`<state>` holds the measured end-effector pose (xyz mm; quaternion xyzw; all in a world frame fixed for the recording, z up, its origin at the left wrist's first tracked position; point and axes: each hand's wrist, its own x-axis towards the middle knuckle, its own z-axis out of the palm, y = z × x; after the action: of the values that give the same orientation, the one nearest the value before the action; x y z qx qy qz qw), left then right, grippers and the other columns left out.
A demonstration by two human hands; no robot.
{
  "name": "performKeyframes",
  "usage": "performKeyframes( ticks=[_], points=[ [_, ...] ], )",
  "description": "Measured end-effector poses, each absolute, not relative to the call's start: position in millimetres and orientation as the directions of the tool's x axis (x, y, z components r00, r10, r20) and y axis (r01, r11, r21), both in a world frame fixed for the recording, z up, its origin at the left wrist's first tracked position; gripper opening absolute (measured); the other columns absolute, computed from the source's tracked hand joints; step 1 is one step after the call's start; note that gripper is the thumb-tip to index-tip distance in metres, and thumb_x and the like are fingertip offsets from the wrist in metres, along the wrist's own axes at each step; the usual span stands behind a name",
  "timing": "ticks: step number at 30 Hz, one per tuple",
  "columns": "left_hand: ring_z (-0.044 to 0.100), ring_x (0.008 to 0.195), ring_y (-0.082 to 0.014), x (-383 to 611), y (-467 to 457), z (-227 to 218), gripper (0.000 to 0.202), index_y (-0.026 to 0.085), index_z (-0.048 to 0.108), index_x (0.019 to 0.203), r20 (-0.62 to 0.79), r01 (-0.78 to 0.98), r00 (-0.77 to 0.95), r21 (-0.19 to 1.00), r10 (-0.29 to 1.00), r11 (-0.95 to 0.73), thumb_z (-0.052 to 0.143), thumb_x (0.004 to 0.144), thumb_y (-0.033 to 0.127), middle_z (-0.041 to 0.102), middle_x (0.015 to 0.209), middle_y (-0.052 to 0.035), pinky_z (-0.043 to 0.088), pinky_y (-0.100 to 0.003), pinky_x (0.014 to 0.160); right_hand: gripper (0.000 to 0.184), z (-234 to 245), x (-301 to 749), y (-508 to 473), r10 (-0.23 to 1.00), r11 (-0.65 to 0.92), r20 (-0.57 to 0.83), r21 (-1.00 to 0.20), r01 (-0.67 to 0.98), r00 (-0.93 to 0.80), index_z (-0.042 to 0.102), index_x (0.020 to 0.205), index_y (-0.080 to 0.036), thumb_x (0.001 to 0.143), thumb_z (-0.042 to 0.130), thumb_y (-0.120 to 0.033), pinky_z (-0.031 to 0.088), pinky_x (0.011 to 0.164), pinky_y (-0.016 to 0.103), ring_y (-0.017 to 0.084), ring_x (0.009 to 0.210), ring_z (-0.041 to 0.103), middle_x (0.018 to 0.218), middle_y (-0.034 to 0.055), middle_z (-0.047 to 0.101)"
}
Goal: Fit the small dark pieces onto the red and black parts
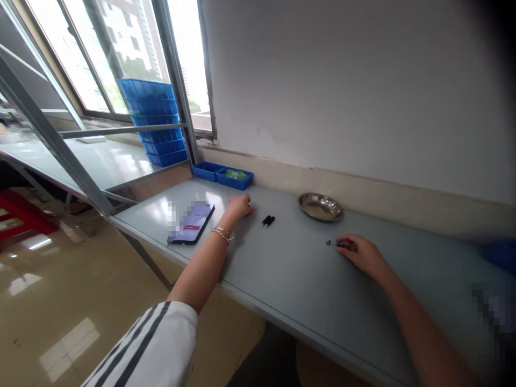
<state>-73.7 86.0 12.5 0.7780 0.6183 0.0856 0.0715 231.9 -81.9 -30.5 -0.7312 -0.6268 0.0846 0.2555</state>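
On my feed the handling looks partway along: the right hand (360, 252) pinches dark pieces (345, 245) at its fingertips, while a loose piece (328, 243) lies unheld on the tabletop (282, 269) at that hand's nine o'clock. I can't judge how much is left. The held pieces' long axis seems to run nine to three. The left hand (241, 206) curls narrow; whether it holds anything, I cannot tell.

Left arm (203, 271) reaches forward, nearly straight; left grip (241, 206) lies low, fingers curled under. Right forearm (417, 317) slants inward; right grip (358, 251) pinches, thumb below fingers. Grips well apart, as I see it.
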Motion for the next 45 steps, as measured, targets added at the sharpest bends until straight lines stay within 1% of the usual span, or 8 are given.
performKeyframes(
  ticks=[4,7,13,18,33,37,40,45],
  points=[
    [0.054,0.089,-0.0184,-51,70,17,0.025,0.019,0.056,0.099,0.262,0.794,0.483,0.27,0.835,-0.544,0.049,0.079,0.033,0.06,0.092,-0.0063,0.04,-0.028,0.08,0.025,-28,235,-84,0.966,-0.101,0.155,-0.505,0.857,0.205,0.065,0.083,-0.015,0.061,0.058,-0.023,0.044,0.058,0.027,0.015,0.058,0.054,0.067,0.0036,0.06],
    [0.055,0.078,-0.0177,-32,52,17,0.021,0.019,0.059,0.092,0.278,0.698,0.616,0.239,0.737,-0.675,0.048,0.079,0.033,0.06,0.081,-0.0051,0.041,-0.027,0.072,0.023,-29,240,-85,0.962,-0.121,0.151,-0.514,0.849,0.229,0.065,0.082,-0.016,0.06,0.059,-0.021,0.044,0.06,0.027,0.015,0.06,0.057,0.069,0.0043,0.062],
    [0.056,0.085,-0.0208,-26,41,13,0.023,0.019,0.059,0.092,0.101,0.817,0.564,0.074,0.819,-0.572,0.05,0.076,0.034,0.059,0.093,-0.0079,0.042,-0.027,0.067,0.014,-26,244,-86,0.953,-0.208,0.106,-0.458,0.864,0.285,0.067,0.072,-0.016,0.06,0.062,-0.023,0.043,0.059,0.027,0.018,0.063,0.06,0.066,0.005,0.066],
    [0.056,0.086,-0.0221,-30,47,13,0.022,0.019,0.06,0.087,0.034,0.843,0.535,0.053,0.844,-0.536,0.055,0.071,0.034,0.059,0.094,-0.0074,0.043,-0.027,0.065,0.011,-23,242,-89,0.94,-0.234,0.136,-0.415,0.879,0.314,0.067,0.068,-0.017,0.06,0.064,-0.024,0.041,0.055,0.025,0.016,0.059,0.059,0.061,0.0035,0.064],
    [0.059,0.083,-0.0289,-20,34,8,0.024,0.011,0.061,0.093,0.053,0.86,0.509,-0.06,0.859,-0.506,0.047,0.074,0.019,0.061,0.089,-0.0172,0.046,-0.035,0.064,0.008,-18,243,-94,0.936,-0.251,0.118,-0.437,0.864,0.332,0.062,0.054,-0.019,0.059,0.064,-0.025,0.04,0.054,0.027,0.018,0.057,0.059,0.058,0.0047,0.064],
    [0.059,0.082,-0.028,-18,31,7,0.023,0.01,0.062,0.088,0.055,0.854,0.52,-0.067,0.852,-0.517,0.045,0.074,0.015,0.061,0.085,-0.0173,0.046,-0.033,0.062,0.011,-13,244,-95,0.932,-0.216,0.135,-0.537,0.815,0.336,0.062,0.056,-0.018,0.059,0.064,-0.029,0.041,0.053,0.027,0.018,0.056,0.059,0.055,0.0042,0.064],
    [0.058,0.083,-0.0254,-14,26,10,0.02,0.011,0.062,0.087,0.065,0.831,0.556,-0.064,0.829,-0.553,0.048,0.074,0.019,0.06,0.089,-0.0153,0.045,-0.031,0.064,0.017,-12,234,-94,0.937,-0.134,0.124,-0.737,0.663,0.327,0.061,0.063,-0.016,0.061,0.062,-0.034,0.042,0.052,0.028,0.017,0.052,0.058,0.056,0.0051,0.064],
    [0.058,0.08,-0.0191,5,1,11,0.023,0.015,0.054,0.097,0.208,0.571,0.798,0.039,0.565,-0.82,0.046,0.079,0.03,0.061,0.089,-0.0074,0.042,-0.026,0.066,0.03,-13,198,-87,0.967,0.059,0.134,-0.944,0.323,0.217,0.057,0.071,-0.017,0.059,0.065,-0.043,0.047,0.057,0.028,0.015,0.053,0.06,0.059,0.004,0.065]
  ],
)
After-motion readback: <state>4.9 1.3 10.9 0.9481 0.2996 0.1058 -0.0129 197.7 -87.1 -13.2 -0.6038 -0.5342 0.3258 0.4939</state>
